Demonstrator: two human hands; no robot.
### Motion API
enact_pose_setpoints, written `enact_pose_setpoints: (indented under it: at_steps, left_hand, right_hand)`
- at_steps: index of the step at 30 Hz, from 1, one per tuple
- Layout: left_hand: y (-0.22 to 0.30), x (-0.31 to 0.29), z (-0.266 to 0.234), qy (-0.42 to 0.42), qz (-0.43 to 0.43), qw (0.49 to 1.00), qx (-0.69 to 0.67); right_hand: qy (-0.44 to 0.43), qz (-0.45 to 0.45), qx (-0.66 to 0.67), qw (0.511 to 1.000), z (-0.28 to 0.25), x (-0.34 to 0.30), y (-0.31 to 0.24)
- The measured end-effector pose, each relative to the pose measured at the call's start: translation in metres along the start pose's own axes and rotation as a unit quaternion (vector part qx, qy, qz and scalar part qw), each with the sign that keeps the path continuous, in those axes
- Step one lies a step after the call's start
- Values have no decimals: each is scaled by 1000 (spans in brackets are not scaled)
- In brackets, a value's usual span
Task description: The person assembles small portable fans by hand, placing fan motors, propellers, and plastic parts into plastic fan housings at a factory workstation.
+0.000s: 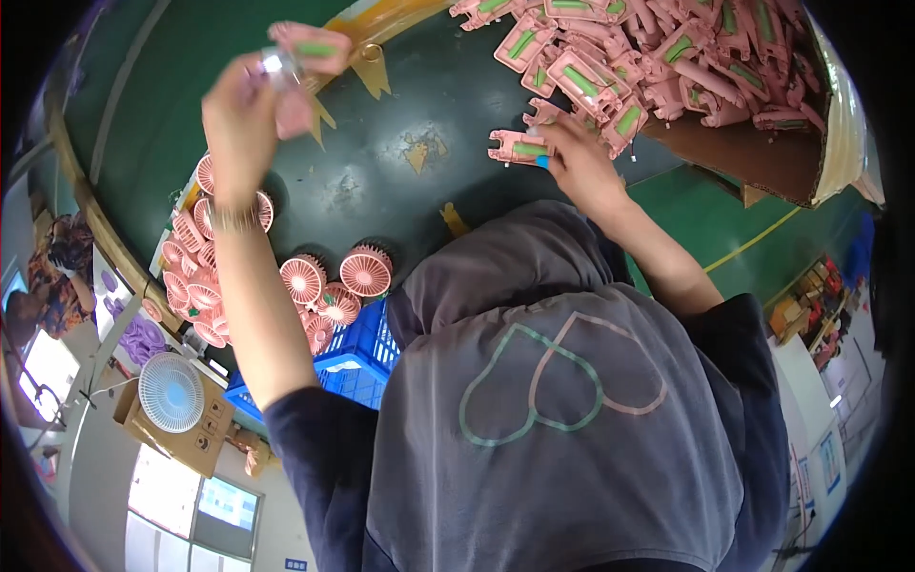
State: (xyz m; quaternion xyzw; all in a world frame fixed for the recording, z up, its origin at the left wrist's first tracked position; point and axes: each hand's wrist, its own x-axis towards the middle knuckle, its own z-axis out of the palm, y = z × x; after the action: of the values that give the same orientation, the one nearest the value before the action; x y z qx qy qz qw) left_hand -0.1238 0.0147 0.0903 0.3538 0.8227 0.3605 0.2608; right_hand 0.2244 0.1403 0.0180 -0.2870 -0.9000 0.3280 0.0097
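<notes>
My left hand [232, 124], raised at the upper left and smeared by motion, is closed around a pink plastic casing [310, 48] with a green strip in it. Another pink piece [294, 112] hangs just below, and something shiny shows at the fingers. On the dark table, my right hand [581, 160] has its fingers closed on a pink casing [516, 147] with a green strip, at the near edge of a heap of similar casings [586, 81]. A small blue patch shows at its fingertips; I cannot tell what it is.
Round pink fan heads [365, 271] lie at the table's left and near side, close to a blue plastic crate [357, 367]. A cardboard box [753, 157] borders the heap on the right. Torn yellow tape [374, 76] sticks to the tabletop. A white fan [172, 392] stands at far left.
</notes>
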Motion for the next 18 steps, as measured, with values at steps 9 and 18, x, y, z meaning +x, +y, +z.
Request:
enact_pose_setpoints:
  at_steps: [9, 18]
  left_hand:
    - [-30, 9, 35, 82, 19, 991, 105]
    - [-79, -276, 128, 37, -210, 932, 293]
  right_hand:
    - [-48, -124, 46, 990, 43, 8, 11]
    - [-134, 136, 441, 877, 42, 20, -22]
